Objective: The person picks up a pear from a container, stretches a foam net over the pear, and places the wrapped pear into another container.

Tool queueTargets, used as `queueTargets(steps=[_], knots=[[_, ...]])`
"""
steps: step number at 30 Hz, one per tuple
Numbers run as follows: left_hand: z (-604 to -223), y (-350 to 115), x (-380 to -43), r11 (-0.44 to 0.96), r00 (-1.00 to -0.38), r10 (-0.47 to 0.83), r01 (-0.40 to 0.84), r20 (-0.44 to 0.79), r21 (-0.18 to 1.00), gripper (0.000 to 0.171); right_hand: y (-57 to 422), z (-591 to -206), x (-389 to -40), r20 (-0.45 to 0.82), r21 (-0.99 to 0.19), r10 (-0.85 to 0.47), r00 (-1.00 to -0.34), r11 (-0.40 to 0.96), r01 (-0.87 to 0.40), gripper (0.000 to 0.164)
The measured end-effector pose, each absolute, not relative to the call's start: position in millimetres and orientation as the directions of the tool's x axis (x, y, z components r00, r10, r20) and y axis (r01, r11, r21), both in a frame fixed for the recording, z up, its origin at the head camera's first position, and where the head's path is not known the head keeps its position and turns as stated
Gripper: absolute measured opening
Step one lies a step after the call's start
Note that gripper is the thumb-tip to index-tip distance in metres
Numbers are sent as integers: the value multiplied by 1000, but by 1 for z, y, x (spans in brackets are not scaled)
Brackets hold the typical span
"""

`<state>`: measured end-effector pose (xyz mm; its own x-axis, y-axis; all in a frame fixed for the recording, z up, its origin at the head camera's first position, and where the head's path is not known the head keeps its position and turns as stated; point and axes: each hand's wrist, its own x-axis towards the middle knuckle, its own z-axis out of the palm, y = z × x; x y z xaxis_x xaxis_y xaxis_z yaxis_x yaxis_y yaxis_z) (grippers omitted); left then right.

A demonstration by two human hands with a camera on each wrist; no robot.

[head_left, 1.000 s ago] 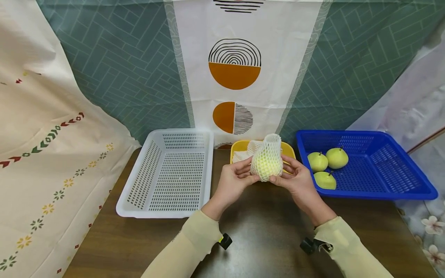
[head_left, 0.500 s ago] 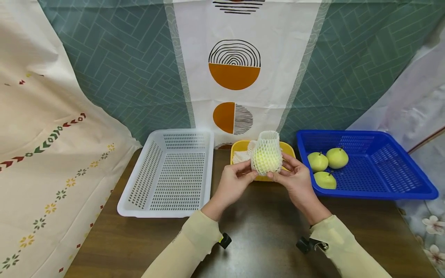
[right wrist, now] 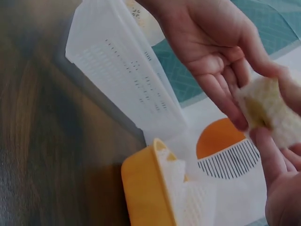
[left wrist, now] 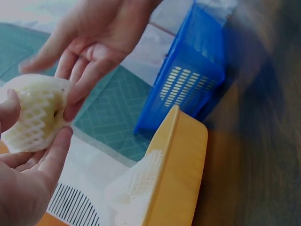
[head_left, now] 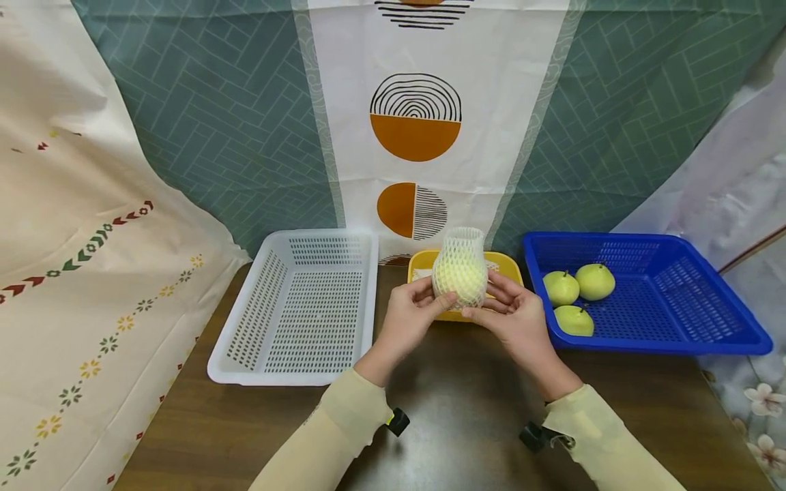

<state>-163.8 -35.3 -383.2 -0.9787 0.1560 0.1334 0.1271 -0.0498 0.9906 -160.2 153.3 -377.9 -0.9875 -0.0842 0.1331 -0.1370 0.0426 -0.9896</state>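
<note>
A pale yellow-green pear (head_left: 462,276) sits inside a white foam net sleeve (head_left: 463,239), whose loose end stands up above the fruit. My left hand (head_left: 410,319) holds it from the left, thumb across its front. On the other side my right hand (head_left: 516,320) grips it with thumb and fingertips near its lower right. In the left wrist view the netting (left wrist: 33,127) covers most of the pear, and its bare dimpled end shows between the fingers. Behind the hands, partly hidden, is a yellow basket (head_left: 424,259) with more white foam nets (left wrist: 134,181) in it.
At the left stands a white perforated basket (head_left: 371,300). A blue basket (head_left: 651,344) at the right contains several pears, three of them visible: one pear (head_left: 595,281) lies farthest back. All rest on a dark wooden table (head_left: 467,409), with patterned cloth (head_left: 245,136) hanging behind.
Both hands have shifted the netted pear slightly left and up. The sleeve's open end has widened and straightened, and the fruit has turned a little. The baskets have stayed put.
</note>
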Motion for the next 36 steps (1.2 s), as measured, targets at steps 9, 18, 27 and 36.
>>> queueTargets(steps=[9,18,27,36], knots=[[-383,-41,-169,-198,-976,209,24,66,980,49,153,-373,-162,123,-992,-54,-991,23,-124,54],[-387,-44,-169,-233,-962,266,-11,53,972,46,154,-375,-167,91,-982,-153,-984,149,-114,58],[-383,-41,-164,-77,-976,117,174,182,982,51,153,-376,-168,81,-995,-102,-992,48,-86,73],[-353,-38,-149,-90,-971,126,192,202,977,48,146,-375,-166,104,-995,51,-993,-1,-105,67]])
